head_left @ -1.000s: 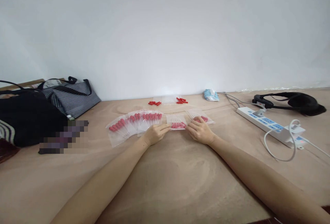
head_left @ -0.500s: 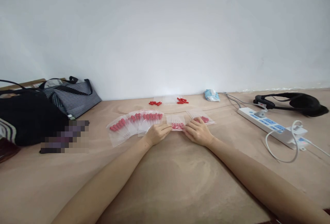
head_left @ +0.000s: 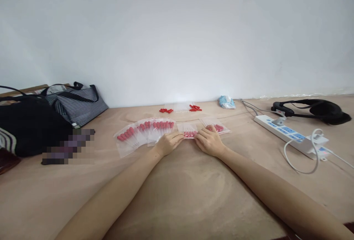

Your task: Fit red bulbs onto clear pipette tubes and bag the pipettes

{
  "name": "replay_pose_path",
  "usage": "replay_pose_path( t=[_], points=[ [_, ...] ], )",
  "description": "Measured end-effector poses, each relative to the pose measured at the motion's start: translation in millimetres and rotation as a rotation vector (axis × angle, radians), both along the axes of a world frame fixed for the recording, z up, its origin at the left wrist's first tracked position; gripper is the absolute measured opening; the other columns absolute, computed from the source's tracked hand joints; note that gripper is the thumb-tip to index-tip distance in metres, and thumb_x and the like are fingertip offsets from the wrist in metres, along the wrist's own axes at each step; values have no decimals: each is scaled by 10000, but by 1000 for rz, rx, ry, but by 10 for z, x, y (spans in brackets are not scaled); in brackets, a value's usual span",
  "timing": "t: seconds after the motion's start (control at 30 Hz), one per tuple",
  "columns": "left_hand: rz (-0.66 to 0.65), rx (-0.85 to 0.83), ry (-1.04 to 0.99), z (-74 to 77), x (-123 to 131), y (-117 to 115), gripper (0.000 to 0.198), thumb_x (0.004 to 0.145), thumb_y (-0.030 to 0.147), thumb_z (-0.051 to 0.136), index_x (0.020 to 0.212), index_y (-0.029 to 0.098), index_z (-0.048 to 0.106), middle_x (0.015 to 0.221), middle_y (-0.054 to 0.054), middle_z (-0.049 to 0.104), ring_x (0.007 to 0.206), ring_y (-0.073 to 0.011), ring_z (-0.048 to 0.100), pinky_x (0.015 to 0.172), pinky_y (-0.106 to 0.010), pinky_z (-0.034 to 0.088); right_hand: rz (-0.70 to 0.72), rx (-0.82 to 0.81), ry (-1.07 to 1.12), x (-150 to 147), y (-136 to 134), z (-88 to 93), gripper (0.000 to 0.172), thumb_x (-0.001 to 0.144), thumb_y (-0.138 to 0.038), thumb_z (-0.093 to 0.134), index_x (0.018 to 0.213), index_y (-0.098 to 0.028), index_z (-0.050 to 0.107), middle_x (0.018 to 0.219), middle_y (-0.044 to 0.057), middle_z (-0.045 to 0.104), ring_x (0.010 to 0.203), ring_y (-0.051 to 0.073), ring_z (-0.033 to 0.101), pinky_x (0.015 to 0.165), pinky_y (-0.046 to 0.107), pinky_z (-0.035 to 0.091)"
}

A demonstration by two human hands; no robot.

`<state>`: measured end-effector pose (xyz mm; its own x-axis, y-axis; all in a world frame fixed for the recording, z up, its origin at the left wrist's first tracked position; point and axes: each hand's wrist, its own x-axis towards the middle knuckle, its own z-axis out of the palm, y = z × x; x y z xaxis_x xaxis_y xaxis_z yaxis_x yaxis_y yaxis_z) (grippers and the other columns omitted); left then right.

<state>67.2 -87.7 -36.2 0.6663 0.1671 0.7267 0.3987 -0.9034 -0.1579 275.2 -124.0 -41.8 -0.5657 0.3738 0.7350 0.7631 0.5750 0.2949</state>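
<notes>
Between my hands a small clear zip-lock bag (head_left: pixel 187 128) lies on the table, with several red-tipped thin sticks inside and its seal edge toward me. My left hand (head_left: pixel 169 143) is closed, fingers pinching the left corner of that edge. At the right part of the same edge, my right hand (head_left: pixel 209 141) is closed too, fingertips pressed on the seal. Left of the hands, filled bags (head_left: pixel 149 125) with red-tipped sticks lie fanned out and overlapping. Another bag (head_left: pixel 219 126) with red-tipped contents sits just beyond my right hand, partly covered by it.
Small red pieces lie in two piles (head_left: pixel 166 110) (head_left: pixel 195 108) near the wall, with a clear bag (head_left: pixel 180 107) between. A blue-white packet (head_left: pixel 226 102), a power strip (head_left: pixel 290 134) with cables and a black headset (head_left: pixel 318 110) are right. Striped bag (head_left: pixel 83 101) and black bag (head_left: pixel 35 125) stand left.
My right hand has slid slightly left along the bag's near edge, closer to my left hand. The left hand stays at its corner.
</notes>
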Motion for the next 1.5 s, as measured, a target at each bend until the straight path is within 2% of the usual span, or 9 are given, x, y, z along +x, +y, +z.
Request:
replay_pose_path(
  t=[0.4, 0.6, 0.93, 1.1, 1.17, 1.3, 1.4, 1.5],
  points=[
    [-16, 46, 43, 12, 0, 14, 228, 877, 172, 382, 849, 146, 607, 844, -49, 676, 750, -128, 637, 664, -227, 522, 25, -2, -15, -259, 60, 0, 176, 832, -171, 429, 757, -157, 588, 672, 19, 581, 684, 133, 445, 677, 310, 237],
    [-10, 118, 54, 22, 17, 2, 211, 865, 164, 403, 824, 144, 609, 837, -47, 682, 705, -141, 641, 605, -241, 516, -26, 6, -78, -284, 31, 40, 207, 844, -173, 406, 713, -152, 566, 645, 27, 551, 668, 143, 425, 662, 322, 224],
    [-12, 15, -26, 9, -27, -28, 195, 859, 169, 417, 799, 158, 602, 765, -28, 678, 687, -116, 641, 577, -198, 505, -130, 2, -155, 59, 24, 12, 210, 847, -123, 367, 754, -138, 555, 678, 50, 553, 682, 157, 424, 647, 319, 215],
    [-26, -110, -38, 2, -66, -11, 189, 856, 177, 419, 812, 155, 601, 779, -46, 668, 729, -129, 634, 648, -221, 515, -196, -16, -142, 127, 46, -2, 263, 855, -168, 383, 642, -148, 536, 607, 46, 539, 644, 156, 430, 641, 324, 223],
    [-32, -166, -43, -1, -86, 0, 186, 856, 180, 421, 806, 155, 598, 777, -50, 661, 733, -131, 629, 661, -230, 514, -182, -38, -98, 145, 34, 4, 275, 864, -232, 398, 641, -156, 539, 607, 41, 547, 645, 155, 449, 642, 320, 239],
    [-37, -218, -36, -11, -96, 10, 198, 862, 189, 412, 796, 154, 596, 764, -52, 649, 719, -128, 621, 652, -230, 510, -52, -154, 12, 154, -7, -13, 231, 850, -347, 431, 867, -158, 562, 844, 67, 605, 731, 151, 516, 628, 276, 313],
    [-49, -228, -20, -13, -79, -11, 200, 866, 205, 413, 812, 163, 601, 773, -42, 653, 731, -123, 621, 665, -223, 508, 6, -254, 78, 128, 5, -76, 190, 875, -230, 366, 835, -171, 542, 871, 52, 605, 683, 118, 538, 569, 230, 351],
    [48, -199, -22, 21, -91, -32, 230, 827, 310, 485, 974, 159, 577, 961, -80, 637, 929, -190, 581, 819, -323, 472, 17, -284, 175, 146, 71, -133, 201, 865, -153, 322, 791, -178, 507, 868, 59, 605, 686, 123, 556, 568, 224, 388]
  ],
)
